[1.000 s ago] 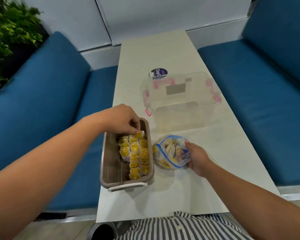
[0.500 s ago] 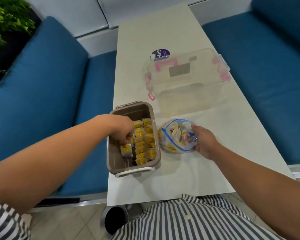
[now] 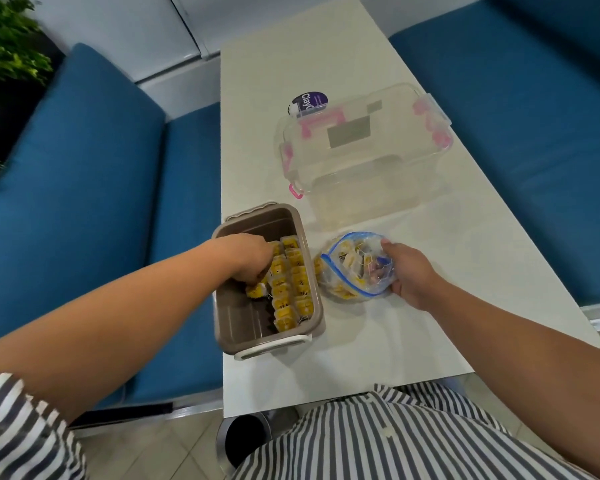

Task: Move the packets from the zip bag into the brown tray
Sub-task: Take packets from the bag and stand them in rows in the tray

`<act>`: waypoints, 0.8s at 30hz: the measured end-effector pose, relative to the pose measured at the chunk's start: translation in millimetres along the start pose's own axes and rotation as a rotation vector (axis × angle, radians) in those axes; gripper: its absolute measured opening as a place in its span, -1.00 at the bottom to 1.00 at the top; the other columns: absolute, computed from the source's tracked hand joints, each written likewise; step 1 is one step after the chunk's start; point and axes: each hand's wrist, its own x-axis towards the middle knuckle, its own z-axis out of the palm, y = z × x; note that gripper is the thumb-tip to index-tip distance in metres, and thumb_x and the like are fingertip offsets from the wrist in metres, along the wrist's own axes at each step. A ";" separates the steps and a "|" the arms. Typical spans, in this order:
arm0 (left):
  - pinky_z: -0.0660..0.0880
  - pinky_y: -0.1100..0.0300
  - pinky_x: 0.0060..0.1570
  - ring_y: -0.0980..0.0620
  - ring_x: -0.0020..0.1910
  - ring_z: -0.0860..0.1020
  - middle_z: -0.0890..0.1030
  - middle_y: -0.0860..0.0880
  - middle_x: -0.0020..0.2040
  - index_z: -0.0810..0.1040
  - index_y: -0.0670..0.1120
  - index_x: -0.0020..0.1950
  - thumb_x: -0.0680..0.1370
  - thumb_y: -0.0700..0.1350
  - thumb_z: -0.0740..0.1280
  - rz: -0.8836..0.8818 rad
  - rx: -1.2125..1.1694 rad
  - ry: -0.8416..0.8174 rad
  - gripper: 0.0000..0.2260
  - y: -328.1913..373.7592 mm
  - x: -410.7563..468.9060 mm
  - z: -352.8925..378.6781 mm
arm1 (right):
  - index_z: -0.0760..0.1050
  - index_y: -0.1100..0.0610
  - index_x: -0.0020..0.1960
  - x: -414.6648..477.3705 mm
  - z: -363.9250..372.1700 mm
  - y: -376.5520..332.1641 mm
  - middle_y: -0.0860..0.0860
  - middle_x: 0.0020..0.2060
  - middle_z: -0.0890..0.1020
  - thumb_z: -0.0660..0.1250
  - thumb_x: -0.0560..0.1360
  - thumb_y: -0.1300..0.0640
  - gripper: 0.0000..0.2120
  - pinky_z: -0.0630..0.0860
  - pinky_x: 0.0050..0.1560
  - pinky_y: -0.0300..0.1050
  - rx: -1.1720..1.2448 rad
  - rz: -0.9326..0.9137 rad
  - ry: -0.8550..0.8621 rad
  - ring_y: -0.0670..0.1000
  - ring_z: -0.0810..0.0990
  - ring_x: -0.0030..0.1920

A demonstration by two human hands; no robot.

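Your left hand (image 3: 253,261) fingers pinch a small yellow packet (image 3: 255,292) inside the brown plastic tray (image 3: 241,318), frame centre. Seat it flush against the rows. Your right hand (image 3: 409,275) fingers clasp the clear blue-rimmed zip bag (image 3: 354,268); hold it steady.

Left hand (image 3: 253,263) setting a packet (image 3: 256,291) in brown tray (image 3: 231,317), right hand (image 3: 407,271) gripping zip bag (image 3: 352,268)

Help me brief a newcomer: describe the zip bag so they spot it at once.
On the long pale table, look right of the brown tray, nearer than the clear pink-latched box. The zip bag lies there, held by the right hand. Alone among rigid containers, it is a crumpled clear pouch with a blue rim.
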 end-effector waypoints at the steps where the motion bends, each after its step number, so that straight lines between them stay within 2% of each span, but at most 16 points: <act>1: 0.52 0.12 -0.13 -0.02 -0.16 0.55 0.57 -0.01 -0.16 0.61 -0.04 -0.11 0.51 -0.04 0.42 0.023 -0.018 -0.043 -0.91 -0.3 -1.2 -1.5 | 0.50 0.30 0.34 0.0 0.0 0.3 0.32 0.16 0.67 0.27 0.68 -0.03 -0.57 0.66 -0.07 0.11 -0.003 -0.002 0.004 0.22 0.65 0.00; 3: 0.44 0.18 -0.16 0.01 -0.12 0.55 0.60 0.03 -0.10 0.68 0.01 -0.01 0.51 0.02 0.43 0.065 -0.052 -0.123 -0.87 -1.3 -3.2 -4.6 | 0.50 0.29 0.34 -0.3 0.1 0.3 0.33 0.21 0.64 0.28 0.67 -0.04 -0.57 0.63 0.07 0.21 -0.009 -0.005 0.012 0.23 0.66 0.01; 5: 0.44 0.18 -0.16 0.02 -0.10 0.55 0.61 0.05 -0.09 0.69 0.02 0.04 0.50 0.04 0.45 0.072 -0.062 -0.135 -0.83 -1.8 -2.8 -5.3 | 0.51 0.29 0.33 -0.6 0.6 0.3 0.33 0.20 0.65 0.28 0.67 -0.05 -0.57 0.62 0.10 0.22 -0.019 -0.010 0.019 0.23 0.66 0.01; 8: 0.49 0.15 -0.17 0.00 -0.14 0.57 0.61 0.01 -0.12 0.68 -0.02 -0.03 0.48 -0.01 0.46 0.007 -0.053 -0.077 -0.87 0.3 1.0 -0.2 | 0.50 0.29 0.33 -1.0 1.2 0.7 0.29 0.14 0.67 0.28 0.67 -0.04 -0.57 0.63 0.08 0.20 -0.027 -0.023 0.023 0.20 0.67 -0.02; 12: 0.50 0.13 -0.19 -0.02 -0.23 0.54 0.51 -0.02 -0.27 0.58 -0.08 -0.14 0.52 -0.15 0.38 -0.044 -0.033 0.036 -0.95 2.9 4.0 4.2 | 0.50 0.30 0.33 -1.0 2.0 0.5 0.32 0.22 0.64 0.29 0.67 -0.02 -0.58 0.54 0.26 0.36 -0.025 -0.034 0.044 0.29 0.67 0.12; 19: 0.45 0.15 -0.17 -0.03 -0.23 0.51 0.45 -0.01 -0.28 0.44 -0.04 -0.21 0.53 -0.17 0.38 -0.055 -0.003 0.060 -0.83 -1.5 3.6 6.4 | 0.51 0.30 0.32 -2.0 2.7 1.1 0.32 0.21 0.65 0.28 0.68 -0.01 -0.60 0.54 0.26 0.36 -0.020 -0.037 0.064 0.33 0.64 0.23; 24: 0.45 0.16 -0.16 -0.03 -0.22 0.49 0.42 -0.01 -0.26 0.45 -0.06 -0.16 0.55 -0.19 0.34 -0.045 0.006 0.083 -0.87 1.1 1.3 4.7 | 0.52 0.29 0.32 -3.0 3.8 0.6 0.30 0.18 0.67 0.26 0.69 0.01 -0.62 0.57 0.26 0.28 -0.017 -0.036 0.053 0.25 0.68 0.10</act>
